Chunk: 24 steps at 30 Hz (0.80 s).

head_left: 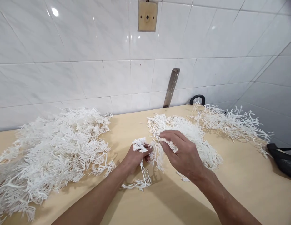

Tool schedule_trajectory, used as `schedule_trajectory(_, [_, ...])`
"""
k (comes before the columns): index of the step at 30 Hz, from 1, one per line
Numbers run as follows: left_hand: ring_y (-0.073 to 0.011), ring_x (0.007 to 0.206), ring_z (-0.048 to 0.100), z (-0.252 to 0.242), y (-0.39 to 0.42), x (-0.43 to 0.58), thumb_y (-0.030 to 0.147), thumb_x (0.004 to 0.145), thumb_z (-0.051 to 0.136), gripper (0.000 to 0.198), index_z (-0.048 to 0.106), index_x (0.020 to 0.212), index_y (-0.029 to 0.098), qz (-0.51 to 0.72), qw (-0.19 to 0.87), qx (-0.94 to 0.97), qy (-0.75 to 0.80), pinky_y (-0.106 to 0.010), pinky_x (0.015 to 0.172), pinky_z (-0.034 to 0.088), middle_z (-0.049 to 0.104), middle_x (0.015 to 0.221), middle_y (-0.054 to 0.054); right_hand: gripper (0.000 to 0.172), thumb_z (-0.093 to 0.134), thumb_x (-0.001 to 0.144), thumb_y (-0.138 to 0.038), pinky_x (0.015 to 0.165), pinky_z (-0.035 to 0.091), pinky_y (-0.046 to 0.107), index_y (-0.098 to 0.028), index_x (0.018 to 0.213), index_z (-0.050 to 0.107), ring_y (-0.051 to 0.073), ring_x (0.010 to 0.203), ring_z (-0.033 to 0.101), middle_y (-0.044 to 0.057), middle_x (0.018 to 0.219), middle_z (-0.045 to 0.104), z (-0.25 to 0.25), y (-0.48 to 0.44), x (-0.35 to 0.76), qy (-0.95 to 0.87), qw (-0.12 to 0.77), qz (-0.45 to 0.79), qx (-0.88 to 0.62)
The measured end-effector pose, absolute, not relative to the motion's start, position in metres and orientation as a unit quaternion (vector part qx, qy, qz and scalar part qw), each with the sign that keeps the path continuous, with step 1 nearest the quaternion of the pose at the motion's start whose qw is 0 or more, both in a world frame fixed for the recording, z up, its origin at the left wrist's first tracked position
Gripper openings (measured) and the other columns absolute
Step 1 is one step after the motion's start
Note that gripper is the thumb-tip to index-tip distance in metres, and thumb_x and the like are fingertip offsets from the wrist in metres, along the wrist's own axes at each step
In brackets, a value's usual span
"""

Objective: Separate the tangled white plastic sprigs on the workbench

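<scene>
My left hand is closed around a small bunch of white branching plastic sprigs. Some of the thin stems stick up above the thumb, and others hang down to the tabletop. Just to its right, my right hand is raised with thumb and fingers apart, and I see nothing between them. Behind and under that hand spreads a middle pile of white sprigs, partly hidden by it. A loose sprig lies below my left hand, perhaps joined to the held bunch; I cannot tell.
A large heap of white sprigs covers the left of the wooden table. Longer, barer branches lie at the back right. A black bag-like object sits at the right edge. A metal strip leans against the tiled wall.
</scene>
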State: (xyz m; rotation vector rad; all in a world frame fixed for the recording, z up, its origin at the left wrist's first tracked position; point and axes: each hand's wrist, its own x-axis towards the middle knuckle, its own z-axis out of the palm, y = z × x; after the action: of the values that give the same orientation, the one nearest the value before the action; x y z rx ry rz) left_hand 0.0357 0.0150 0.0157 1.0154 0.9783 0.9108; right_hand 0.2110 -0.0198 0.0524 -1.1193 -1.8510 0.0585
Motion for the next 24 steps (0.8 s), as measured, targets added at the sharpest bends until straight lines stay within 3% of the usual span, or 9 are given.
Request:
schedule_trajectory(4, [-0.0097, 0.048, 0.046, 0.024, 0.011, 0.036, 0.036, 0.064, 0.079, 0.031, 0.056, 0.059, 0.016, 0.376, 0.639, 0.507, 0.44, -0.024, 0.051, 0.037, 0.052, 0.05, 0.003, 0.027, 0.055, 0.09, -0.025, 0.088, 0.053, 0.045, -0.023, 0.116, 0.062, 0.026, 0.108, 0.062, 0.01, 0.118, 0.067, 0.066, -0.008, 0.213, -0.808, 0.298, 0.109, -0.496])
schedule_trajectory(8, [-0.0106, 0.05, 0.046, 0.026, 0.012, 0.032, 0.038, 0.065, 0.076, 0.031, 0.056, 0.058, 0.016, 0.362, 0.618, 0.541, 0.441, -0.024, 0.053, 0.038, 0.051, 0.049, 0.003, 0.019, 0.056, 0.087, -0.028, 0.072, 0.05, 0.035, -0.021, 0.099, 0.069, 0.021, 0.083, 0.065, 0.007, 0.091, 0.072, 0.064, 0.002, 0.211, -0.786, 0.224, 0.224, -0.531])
schedule_trajectory(11, [-0.0117, 0.05, 0.047, 0.024, 0.013, 0.031, 0.04, 0.065, 0.076, 0.029, 0.059, 0.06, 0.017, 0.361, 0.619, 0.537, 0.444, -0.025, 0.053, 0.038, 0.052, 0.049, 0.003, 0.018, 0.061, 0.084, -0.036, 0.053, 0.039, 0.026, -0.02, 0.084, 0.069, 0.015, 0.06, 0.055, 0.001, 0.067, 0.065, 0.053, 0.006, 0.211, -0.751, 0.25, 0.29, -0.538])
schedule_trajectory(13, [-0.0119, 0.049, 0.047, 0.022, 0.014, 0.032, 0.041, 0.067, 0.076, 0.029, 0.06, 0.062, 0.018, 0.361, 0.626, 0.526, 0.448, -0.025, 0.051, 0.037, 0.052, 0.049, 0.003, 0.021, 0.064, 0.082, -0.04, 0.049, 0.033, 0.025, -0.02, 0.08, 0.068, 0.013, 0.054, 0.05, -0.001, 0.061, 0.061, 0.045, 0.007, 0.212, -0.728, 0.276, 0.32, -0.54])
schedule_trajectory(20, [-0.0084, 0.051, 0.039, 0.019, 0.015, 0.032, 0.047, 0.067, 0.079, 0.036, 0.063, 0.067, 0.015, 0.364, 0.69, 0.496, 0.382, -0.023, 0.051, 0.03, 0.05, 0.057, 0.002, 0.03, 0.064, 0.079, -0.048, 0.056, 0.04, 0.028, -0.018, 0.077, 0.063, 0.015, 0.058, 0.054, 0.001, 0.065, 0.063, 0.022, 0.014, 0.213, -0.575, 0.428, 0.312, -0.624])
schedule_trajectory(24, [-0.0092, 0.052, 0.04, 0.023, 0.013, 0.03, 0.05, 0.068, 0.078, 0.037, 0.067, 0.077, 0.015, 0.343, 0.693, 0.498, 0.392, -0.023, 0.05, 0.03, 0.05, 0.059, 0.002, 0.032, 0.065, 0.079, -0.05, 0.062, 0.044, 0.03, -0.018, 0.079, 0.065, 0.017, 0.063, 0.059, 0.003, 0.068, 0.067, 0.021, 0.011, 0.206, -0.56, 0.446, 0.328, -0.617])
